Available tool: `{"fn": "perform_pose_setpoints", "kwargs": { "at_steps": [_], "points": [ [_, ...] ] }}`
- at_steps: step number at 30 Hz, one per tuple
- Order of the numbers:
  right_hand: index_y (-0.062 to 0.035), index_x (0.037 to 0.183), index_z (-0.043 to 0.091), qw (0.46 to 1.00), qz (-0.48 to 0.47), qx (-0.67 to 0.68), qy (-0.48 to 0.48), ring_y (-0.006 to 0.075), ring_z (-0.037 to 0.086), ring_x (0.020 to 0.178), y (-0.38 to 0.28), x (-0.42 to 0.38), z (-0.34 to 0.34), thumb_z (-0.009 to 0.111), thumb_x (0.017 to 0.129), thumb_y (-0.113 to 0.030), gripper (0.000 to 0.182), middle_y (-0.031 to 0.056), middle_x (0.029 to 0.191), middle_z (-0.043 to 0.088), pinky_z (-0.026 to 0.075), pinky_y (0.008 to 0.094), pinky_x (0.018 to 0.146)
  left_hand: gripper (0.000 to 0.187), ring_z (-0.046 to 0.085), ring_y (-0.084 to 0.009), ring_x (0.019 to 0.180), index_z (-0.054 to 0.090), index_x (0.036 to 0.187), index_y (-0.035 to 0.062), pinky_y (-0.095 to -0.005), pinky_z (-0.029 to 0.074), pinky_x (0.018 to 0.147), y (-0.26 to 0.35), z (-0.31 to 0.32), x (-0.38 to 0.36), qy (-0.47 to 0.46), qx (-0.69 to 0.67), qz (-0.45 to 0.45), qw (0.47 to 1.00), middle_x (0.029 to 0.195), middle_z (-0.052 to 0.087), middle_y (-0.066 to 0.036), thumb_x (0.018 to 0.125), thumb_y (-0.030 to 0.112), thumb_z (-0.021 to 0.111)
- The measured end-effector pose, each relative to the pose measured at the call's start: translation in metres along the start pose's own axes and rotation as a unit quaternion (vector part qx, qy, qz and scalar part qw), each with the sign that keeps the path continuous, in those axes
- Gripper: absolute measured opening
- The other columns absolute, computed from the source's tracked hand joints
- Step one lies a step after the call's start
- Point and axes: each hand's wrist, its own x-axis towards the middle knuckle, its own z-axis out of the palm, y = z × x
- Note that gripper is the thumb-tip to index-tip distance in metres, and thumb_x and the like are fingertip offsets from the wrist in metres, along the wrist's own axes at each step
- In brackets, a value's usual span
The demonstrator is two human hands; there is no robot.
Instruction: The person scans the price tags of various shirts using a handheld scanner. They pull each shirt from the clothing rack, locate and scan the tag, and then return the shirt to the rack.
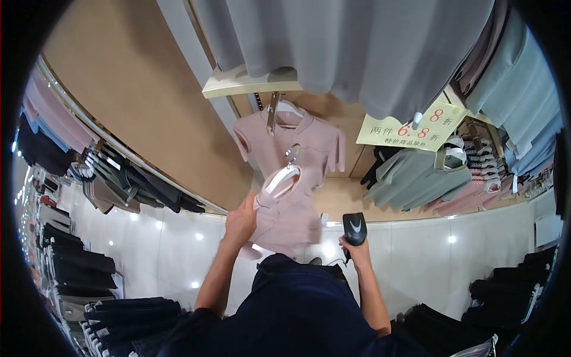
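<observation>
My left hand (241, 221) grips the shoulder of a pink shirt (285, 223), which hangs on a white hanger (284, 178) with its metal hook up. Behind it, another pink shirt (288, 134) hangs from a metal rail arm (272, 113) on the wall. My right hand (357, 251) is closed around the handle of a black handheld scanner (355, 229), held to the right of the shirt with its rounded head up. A thin cable shows beside that hand.
Grey fabric (357, 47) hangs overhead. A yellow sign (411, 126) stands right of centre, above grey-green shirts (419, 178). Dark garments (151, 184) hang on the left rack. Folded or hung dark clothes (131, 315) line the lower left, with more at the lower right.
</observation>
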Motion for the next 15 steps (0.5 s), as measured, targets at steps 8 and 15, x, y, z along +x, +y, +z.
{"fn": "perform_pose_setpoints", "kwargs": {
  "at_steps": [8,15],
  "points": [
    [-0.0014,0.085,0.067,0.996,0.089,-0.016,-0.018,0.0101,0.059,0.057,0.022,-0.020,0.015,0.079,0.083,-0.012,0.016,0.0024,0.065,0.063,0.044,0.0245,0.054,0.036,0.069,-0.0333,0.088,0.069,0.114,0.0124,-0.0427,0.055,0.073,-0.035,-0.015,0.060,0.004,-0.022,0.065,0.998,0.099,0.071,-0.013,0.081,0.026,0.076],
    [0.0006,0.085,0.068,0.995,0.046,0.051,0.066,0.0139,0.065,0.062,0.012,-0.018,0.050,0.079,0.082,-0.012,0.017,0.0063,0.070,0.067,0.049,0.0278,0.057,0.034,0.068,-0.0347,0.093,0.072,0.113,0.0092,-0.0418,0.054,0.082,-0.078,-0.028,0.150,0.001,-0.074,0.088,0.993,0.102,0.072,-0.015,0.082,0.022,0.074]
  ]
}}
